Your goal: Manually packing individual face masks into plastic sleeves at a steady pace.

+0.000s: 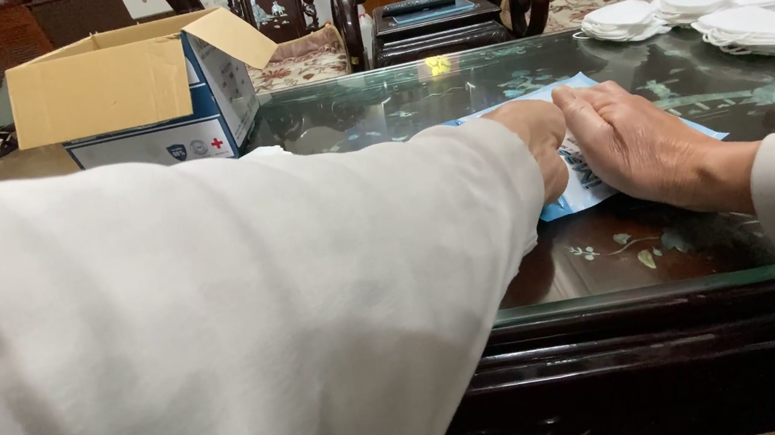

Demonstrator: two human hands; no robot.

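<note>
On the glass worktop, your left hand and right hand press a flat blue-and-white packet; right fingers lie flat, left fingers curled, grip unclear. White mask stacks sit well apart.

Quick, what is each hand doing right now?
Left hand: closed, knuckles pressing the blue packet.
Right hand: open, flat on the packet.

A light blue packet, white sleeves, white masks, and a dark table with floral inlay.
</note>
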